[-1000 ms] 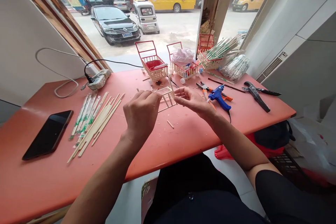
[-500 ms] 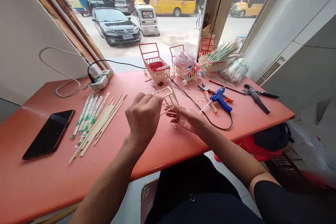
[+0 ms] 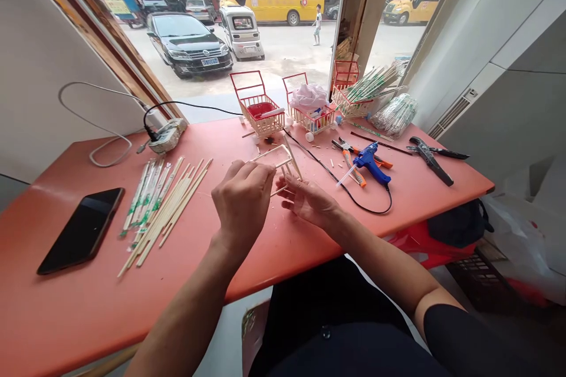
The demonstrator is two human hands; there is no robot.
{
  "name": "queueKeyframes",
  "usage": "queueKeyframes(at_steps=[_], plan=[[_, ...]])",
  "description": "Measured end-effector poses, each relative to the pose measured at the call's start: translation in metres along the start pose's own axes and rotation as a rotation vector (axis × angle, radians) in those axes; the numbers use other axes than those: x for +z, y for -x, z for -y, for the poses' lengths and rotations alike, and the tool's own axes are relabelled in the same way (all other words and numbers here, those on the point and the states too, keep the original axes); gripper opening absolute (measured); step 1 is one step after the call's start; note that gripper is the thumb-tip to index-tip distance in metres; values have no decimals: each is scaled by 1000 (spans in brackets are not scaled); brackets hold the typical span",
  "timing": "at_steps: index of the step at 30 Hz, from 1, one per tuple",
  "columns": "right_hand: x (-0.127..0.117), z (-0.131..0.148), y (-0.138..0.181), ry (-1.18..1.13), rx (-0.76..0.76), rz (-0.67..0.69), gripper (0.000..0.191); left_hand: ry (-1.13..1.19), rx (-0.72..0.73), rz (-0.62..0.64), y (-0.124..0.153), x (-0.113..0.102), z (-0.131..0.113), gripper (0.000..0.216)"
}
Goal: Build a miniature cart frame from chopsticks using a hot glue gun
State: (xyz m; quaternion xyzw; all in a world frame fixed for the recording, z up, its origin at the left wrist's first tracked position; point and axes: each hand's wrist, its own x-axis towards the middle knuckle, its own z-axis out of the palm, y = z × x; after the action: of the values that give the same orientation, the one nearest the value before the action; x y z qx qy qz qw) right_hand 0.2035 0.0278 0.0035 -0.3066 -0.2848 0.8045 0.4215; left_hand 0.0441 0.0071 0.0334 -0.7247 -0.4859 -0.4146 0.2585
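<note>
A small frame of thin wooden sticks [image 3: 283,162] is held above the front middle of the table. My left hand [image 3: 242,194] is closed on its left side, thumb and fingers pinched together, back of the hand towards me. My right hand [image 3: 308,201] grips its lower right part between thumb and fingers, palm partly turned up. A short stick end juts out between the two hands. The fingers hide some of the frame's joints. To the right of my hands lies a blue hot glue gun [image 3: 371,165] with a clear glue stick in its back.
Loose chopsticks [image 3: 177,206], wrapped chopsticks [image 3: 144,197] and a phone [image 3: 82,230] lie left on the red table [image 3: 198,271]. Behind stand miniature stick carts [image 3: 265,123]. Pliers [image 3: 354,168], black cutters [image 3: 428,162] and the glue gun's cord [image 3: 312,157] lie right. A power strip [image 3: 168,135] sits back left.
The stick frame has tilted slightly in my hands, and a lower leg seen below my right fingers is now out of sight. My grip looks much the same. The whole view has shifted slightly.
</note>
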Motion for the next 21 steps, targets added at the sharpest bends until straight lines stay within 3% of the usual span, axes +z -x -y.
queueKeyframes(at_steps=[11, 21], plan=[[-1, 0, -1, 35, -24, -6, 53, 62, -119, 91, 1, 0, -2, 28], [-2, -2, -1, 18, -11, -10, 57, 73, -85, 77, 3, 1, 0, 28]])
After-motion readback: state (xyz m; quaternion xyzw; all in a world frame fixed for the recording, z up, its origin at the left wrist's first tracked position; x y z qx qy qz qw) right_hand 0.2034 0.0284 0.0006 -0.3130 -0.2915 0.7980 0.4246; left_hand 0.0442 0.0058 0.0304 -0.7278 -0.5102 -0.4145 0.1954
